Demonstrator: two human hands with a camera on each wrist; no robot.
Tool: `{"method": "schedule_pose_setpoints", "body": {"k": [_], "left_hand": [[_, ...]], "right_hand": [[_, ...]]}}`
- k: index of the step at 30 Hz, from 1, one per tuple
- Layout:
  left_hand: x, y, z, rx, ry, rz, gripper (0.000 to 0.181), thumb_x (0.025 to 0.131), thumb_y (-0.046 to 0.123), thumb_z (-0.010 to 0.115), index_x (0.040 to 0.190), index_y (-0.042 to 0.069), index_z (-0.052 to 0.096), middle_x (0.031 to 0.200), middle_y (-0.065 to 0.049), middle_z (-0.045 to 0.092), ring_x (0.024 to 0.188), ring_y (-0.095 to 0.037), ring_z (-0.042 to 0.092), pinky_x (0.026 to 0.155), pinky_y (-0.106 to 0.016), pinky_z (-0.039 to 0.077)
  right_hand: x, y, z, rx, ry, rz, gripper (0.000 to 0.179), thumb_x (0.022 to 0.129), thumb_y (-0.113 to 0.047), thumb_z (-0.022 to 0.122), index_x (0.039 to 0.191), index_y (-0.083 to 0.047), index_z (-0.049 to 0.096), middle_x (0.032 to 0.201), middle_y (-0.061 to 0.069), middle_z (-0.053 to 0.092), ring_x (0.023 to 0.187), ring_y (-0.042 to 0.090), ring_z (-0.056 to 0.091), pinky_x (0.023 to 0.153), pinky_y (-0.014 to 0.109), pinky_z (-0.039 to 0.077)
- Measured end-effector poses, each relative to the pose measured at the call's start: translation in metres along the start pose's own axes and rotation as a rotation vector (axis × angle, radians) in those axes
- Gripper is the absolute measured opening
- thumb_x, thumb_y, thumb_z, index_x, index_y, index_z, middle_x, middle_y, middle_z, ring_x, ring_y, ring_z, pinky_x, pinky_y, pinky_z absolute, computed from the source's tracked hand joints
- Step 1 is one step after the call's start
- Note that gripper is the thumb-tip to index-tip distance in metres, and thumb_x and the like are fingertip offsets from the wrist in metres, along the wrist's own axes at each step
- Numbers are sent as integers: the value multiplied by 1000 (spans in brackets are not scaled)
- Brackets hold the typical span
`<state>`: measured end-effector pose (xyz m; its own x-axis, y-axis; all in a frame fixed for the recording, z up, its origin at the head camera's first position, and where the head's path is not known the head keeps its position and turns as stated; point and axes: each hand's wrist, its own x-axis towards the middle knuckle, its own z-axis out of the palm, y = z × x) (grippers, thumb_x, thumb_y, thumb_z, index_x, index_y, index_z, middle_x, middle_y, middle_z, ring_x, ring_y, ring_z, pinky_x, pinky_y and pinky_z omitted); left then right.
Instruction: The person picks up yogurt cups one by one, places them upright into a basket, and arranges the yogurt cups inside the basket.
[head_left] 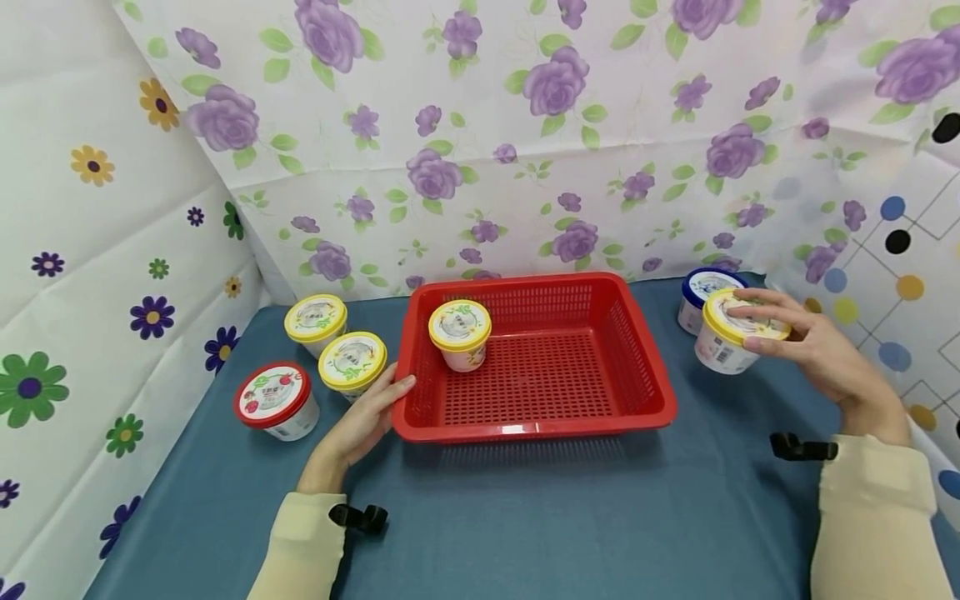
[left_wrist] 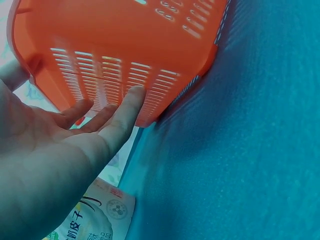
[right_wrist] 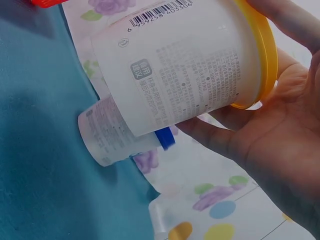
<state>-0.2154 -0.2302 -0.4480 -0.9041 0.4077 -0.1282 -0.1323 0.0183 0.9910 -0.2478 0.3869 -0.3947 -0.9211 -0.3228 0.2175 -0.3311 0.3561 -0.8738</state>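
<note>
My right hand point(head_left: 817, 350) grips a white tub with a yellow lid point(head_left: 738, 333), thumb and fingers around the lid. The right wrist view shows this tub point(right_wrist: 185, 70) tilted and raised off the cloth, its barcode visible. Just behind it stands a tub with a blue lid point(head_left: 705, 292), partly covered. My left hand point(head_left: 363, 425) holds the left side of a red plastic basket point(head_left: 532, 433). Its thumb is at the rim and its fingers point(left_wrist: 125, 112) lie against the slotted outer wall. Inside the basket, at the left, sits another yellow-lidded tub point(head_left: 460, 333).
Left of the basket stand two yellow-lidded tubs, one at the back point(head_left: 315, 321) and one nearer point(head_left: 352, 362), partly behind my left hand. A red-lidded tub point(head_left: 276, 400) stands farther left. A blue cloth point(head_left: 540, 525) covers the table; flowered sheeting point(head_left: 480, 167) hangs behind.
</note>
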Motion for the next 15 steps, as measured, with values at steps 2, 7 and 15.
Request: {"method": "schedule_pose_setpoints", "body": {"k": [2,7,15], "left_hand": [[0,0,0,2,0,5,65,111,31,46,165,10,17,159,-23,36,138,-34,46,108,-37,49],[1,0,0,7,5,5,66,110,32,47,165,10,18,159,-22,36,138,-35,45,108,-38,49],[0,0,0,-1,-6,6,65,111,32,46,165,9,17,160,-24,34,139,-36,44,109,-38,48]], "right_hand": [[3,-4,-1,-29,-2,11,45,102,6,56,147,2,55,162,3,34,138,15,32,93,16,44],[10,-13,-2,-29,-20,10,45,102,6,57,147,2,54,162,4,35,138,16,33,92,17,47],[20,-22,-2,-58,-48,16,46,102,2,59,148,-2,56,161,2,35,138,16,33,90,19,50]]}}
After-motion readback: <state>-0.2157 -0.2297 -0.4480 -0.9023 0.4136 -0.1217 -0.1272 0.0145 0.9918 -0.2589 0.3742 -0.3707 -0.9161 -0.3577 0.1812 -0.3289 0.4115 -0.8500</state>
